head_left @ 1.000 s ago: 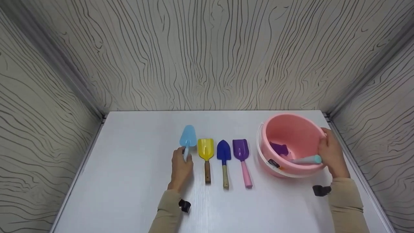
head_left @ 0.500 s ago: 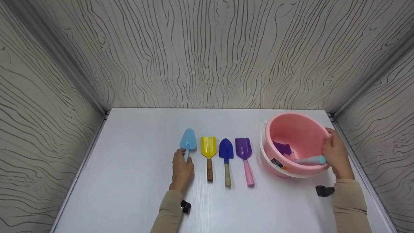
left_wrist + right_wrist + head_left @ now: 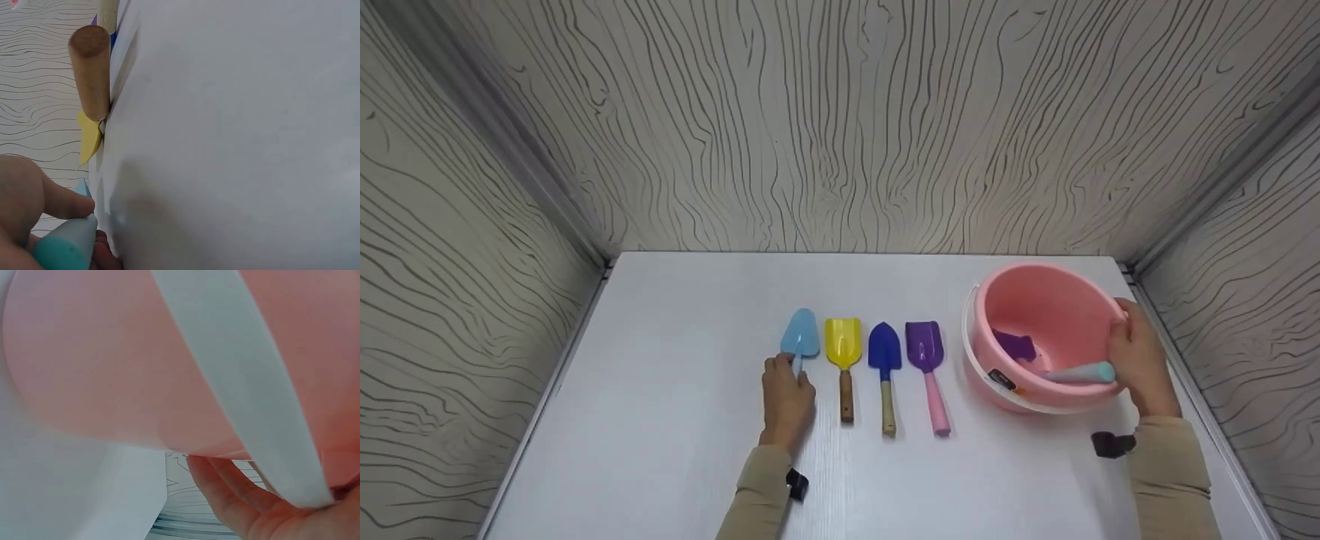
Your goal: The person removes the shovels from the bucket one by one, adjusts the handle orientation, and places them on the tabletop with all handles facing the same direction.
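My left hand (image 3: 789, 401) grips the pale handle of a light blue toy shovel (image 3: 801, 334), its blade pointing away from me. In the left wrist view the thumb lies along the handle (image 3: 63, 247) beside its teal end, with fingertips on the far side. Just right of it lies a yellow shovel (image 3: 844, 343) with a brown wooden handle. On the right, my right hand (image 3: 1141, 360) holds a pink bucket (image 3: 1046, 296) by its rim; the bucket leans toward me. In the right wrist view, fingers (image 3: 225, 486) lie against the bucket's side near its white handle (image 3: 236, 365).
A blue shovel (image 3: 884, 346) and a purple shovel (image 3: 924, 346) lie between the yellow one and the bucket. Inside the bucket are a purple piece (image 3: 1015, 346) and a grey handle (image 3: 1080, 373) with a teal end. Wood-patterned walls (image 3: 840, 135) enclose the white table (image 3: 675, 442).
My left hand has drawn the light blue shovel toward me, bringing its blade about level with the yellow one. The right hand keeps its hold on the bucket. The head view has shifted slightly.
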### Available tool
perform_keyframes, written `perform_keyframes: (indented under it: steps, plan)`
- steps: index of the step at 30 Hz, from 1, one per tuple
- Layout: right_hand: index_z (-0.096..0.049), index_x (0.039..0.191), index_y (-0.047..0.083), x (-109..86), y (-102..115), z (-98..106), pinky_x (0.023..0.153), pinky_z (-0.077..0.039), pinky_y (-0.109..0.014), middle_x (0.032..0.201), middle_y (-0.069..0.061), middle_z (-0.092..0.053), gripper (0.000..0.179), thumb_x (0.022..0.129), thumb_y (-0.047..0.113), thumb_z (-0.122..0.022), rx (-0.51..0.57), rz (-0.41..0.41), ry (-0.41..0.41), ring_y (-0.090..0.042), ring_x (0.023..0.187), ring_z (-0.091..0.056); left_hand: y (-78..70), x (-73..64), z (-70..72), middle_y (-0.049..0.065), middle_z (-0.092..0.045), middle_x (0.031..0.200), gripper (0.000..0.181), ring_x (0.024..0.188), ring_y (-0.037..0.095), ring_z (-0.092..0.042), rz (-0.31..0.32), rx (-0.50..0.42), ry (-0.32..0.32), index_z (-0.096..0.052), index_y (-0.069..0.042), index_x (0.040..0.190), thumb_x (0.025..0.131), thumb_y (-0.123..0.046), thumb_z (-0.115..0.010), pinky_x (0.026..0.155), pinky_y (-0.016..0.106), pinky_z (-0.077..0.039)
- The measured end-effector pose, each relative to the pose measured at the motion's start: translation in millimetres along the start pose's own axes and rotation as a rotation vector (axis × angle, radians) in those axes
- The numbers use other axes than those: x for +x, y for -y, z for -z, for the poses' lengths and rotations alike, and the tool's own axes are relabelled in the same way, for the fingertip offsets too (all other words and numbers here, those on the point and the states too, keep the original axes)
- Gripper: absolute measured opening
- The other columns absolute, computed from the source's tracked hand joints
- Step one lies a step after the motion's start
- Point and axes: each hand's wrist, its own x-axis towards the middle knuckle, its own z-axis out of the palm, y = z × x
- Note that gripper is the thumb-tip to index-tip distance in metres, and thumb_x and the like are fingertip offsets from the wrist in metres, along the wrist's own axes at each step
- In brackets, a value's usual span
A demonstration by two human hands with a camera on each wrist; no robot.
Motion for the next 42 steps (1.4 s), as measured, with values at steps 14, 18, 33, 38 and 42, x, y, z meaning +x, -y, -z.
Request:
perform_keyframes:
  steps: [14,18,33,38,42]
  plan:
    - [-0.03,0.165,0.003,-0.1,1.0,-1.0,0.069,-0.048,-0.025,0.129,-0.027,-0.057,0.056,0.117,0.032,-0.025,0.001,0.026,-0.017,-0.018,0.084,-0.058,1.7,-5.8,-8.1,0.016,-0.055,0.128,0.043,0.118,0.028,-0.055,0.029,0.022,-0.035,-0.053,0.002,0.145,0.105,-0.009,-0.063,0.11,0.05,-0.052]
    - [-0.03,0.164,0.003,0.3,2.1,-1.6,0.069,-0.048,-0.025,0.129,-0.029,-0.057,0.056,0.117,0.031,-0.026,0.003,0.023,-0.015,-0.018,0.084,-0.059,2.9,-5.6,-9.7,0.016,-0.055,0.128,0.044,0.116,0.028,-0.055,0.014,0.045,-0.058,-0.053,0.002,0.145,0.104,-0.009,-0.065,0.109,0.049,-0.053]
    - [-0.029,0.165,0.003,3.0,-0.9,1.4,0.071,-0.046,-0.025,0.126,-0.027,-0.056,0.057,0.116,0.031,-0.024,-0.008,0.027,0.0,-0.008,0.081,-0.054,-1.4,-4.6,-9.1,0.017,-0.055,0.127,0.048,0.117,0.03,-0.055,-0.005,0.031,-0.068,-0.052,0.004,0.145,0.102,-0.009,-0.07,0.108,0.051,-0.053]
    - [-0.028,0.166,0.003,2.1,-0.3,0.9,0.075,-0.045,-0.028,0.132,-0.031,-0.056,0.057,0.116,0.032,-0.024,-0.016,0.022,0.003,-0.016,0.089,-0.057,-2.6,-4.2,-7.3,0.016,-0.054,0.128,0.05,0.117,0.029,-0.055,0.016,0.026,-0.053,-0.051,0.003,0.146,0.102,-0.011,-0.071,0.11,0.051,-0.052]
    - [-0.028,0.166,0.002,1.7,0.4,1.6,0.074,-0.045,-0.028,0.132,-0.032,-0.056,0.057,0.116,0.032,-0.024,-0.01,0.027,0.002,-0.015,0.087,-0.057,-5.1,-3.3,-4.2,0.016,-0.054,0.128,0.052,0.117,0.03,-0.055,0.013,0.044,-0.051,-0.05,0.003,0.145,0.102,-0.016,-0.073,0.109,0.051,-0.053]
